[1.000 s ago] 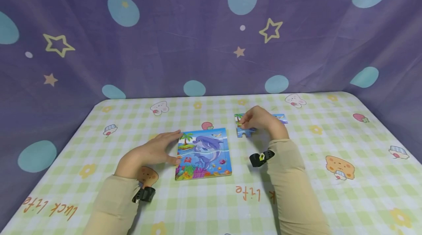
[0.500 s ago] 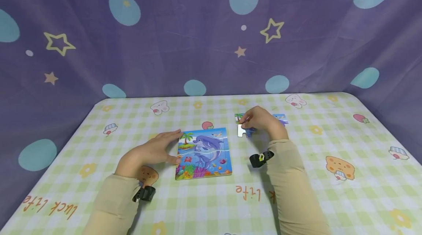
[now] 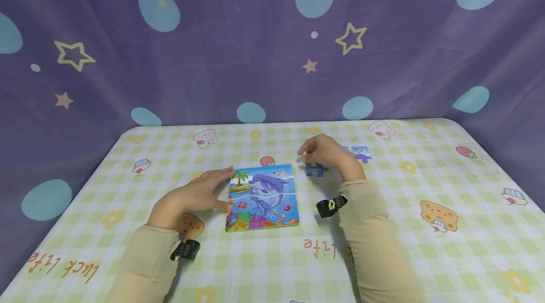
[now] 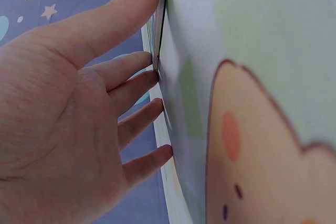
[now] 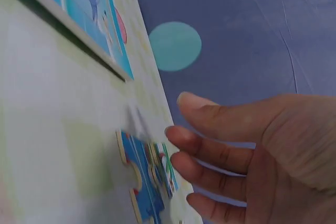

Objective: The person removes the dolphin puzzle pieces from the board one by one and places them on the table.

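Observation:
A square dolphin picture board [image 3: 264, 199] lies flat on the table in the head view. My left hand [image 3: 191, 199] rests at its left side, with thumb and fingertips at that edge. In the left wrist view the left hand's fingers [image 4: 134, 82] are fairly straight. My right hand [image 3: 325, 154] hovers over some jigsaw pieces [image 3: 316, 171] right of the board. The right wrist view shows the right hand's thumb and fingers apart, with nothing between them, beside blue jigsaw pieces [image 5: 139, 171]. Part of the assembled pieces is hidden behind this hand.
More joined jigsaw pieces [image 3: 361, 152] with sky and a purple shape show beyond the right hand. A checked tablecloth [image 3: 426, 260] with cartoon prints covers the table. A purple curtain [image 3: 213, 57] with stars hangs behind it.
The right hand has let go of a jigsaw piece, which was tilted and bright with glare and now lies flat, and has shifted slightly left and away. The left hand has stayed put.

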The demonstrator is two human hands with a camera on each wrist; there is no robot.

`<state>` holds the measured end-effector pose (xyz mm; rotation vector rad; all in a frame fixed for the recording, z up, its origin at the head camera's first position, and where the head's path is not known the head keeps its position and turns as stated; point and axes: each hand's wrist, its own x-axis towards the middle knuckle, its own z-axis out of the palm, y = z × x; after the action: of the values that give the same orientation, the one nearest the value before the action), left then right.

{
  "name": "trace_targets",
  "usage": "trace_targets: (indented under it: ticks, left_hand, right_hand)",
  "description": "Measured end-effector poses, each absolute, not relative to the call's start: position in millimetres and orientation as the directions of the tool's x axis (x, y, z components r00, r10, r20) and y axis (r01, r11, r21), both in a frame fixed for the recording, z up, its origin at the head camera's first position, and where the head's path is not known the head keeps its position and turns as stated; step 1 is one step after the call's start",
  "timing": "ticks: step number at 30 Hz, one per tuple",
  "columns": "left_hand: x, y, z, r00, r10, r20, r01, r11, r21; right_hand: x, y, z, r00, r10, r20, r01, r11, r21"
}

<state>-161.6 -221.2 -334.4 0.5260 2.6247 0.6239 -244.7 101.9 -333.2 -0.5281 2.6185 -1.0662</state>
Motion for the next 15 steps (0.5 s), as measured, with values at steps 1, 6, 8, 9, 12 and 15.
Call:
trace_targets:
  ticks: [1,6,8,9,12,15]
  left_hand:
    - [-162,-222,-335,-0.854,0.438,-0.282,0.265,0.831,0.49]
    - [-162,-222,-335,-0.854,0.439,-0.279,0.266,0.83,0.49]
    - [-161,-221,-334,-0.854,0.44,-0.277,0.268,0.829,0.49]
    - [-161,-221,-334,-0.854,0.44,-0.276,0.268,0.829,0.49]
    - [-161,-220,-333,-0.856,0.439,-0.274,0.271,0.831,0.485]
    - [-161,-220,-333,-0.857,0.438,-0.273,0.272,0.833,0.481]
  right_hand:
    - [-244,99,-332,-0.896,-0.434,-0.096,-0.243,0.659,-0.712]
    - [-241,87,-329,-0.875,-0.482,-0.034,-0.317,0.626,-0.712]
    - [-241,82,-330,-0.863,-0.505,-0.016,-0.34,0.605,-0.72]
    - [-241,79,-331,-0.857,-0.515,-0.011,-0.348,0.594,-0.725]
    - [-241,73,-333,-0.844,-0.536,-0.015,-0.349,0.57,-0.744]
    - [-241,66,-336,-0.834,-0.552,-0.02,-0.355,0.562,-0.747]
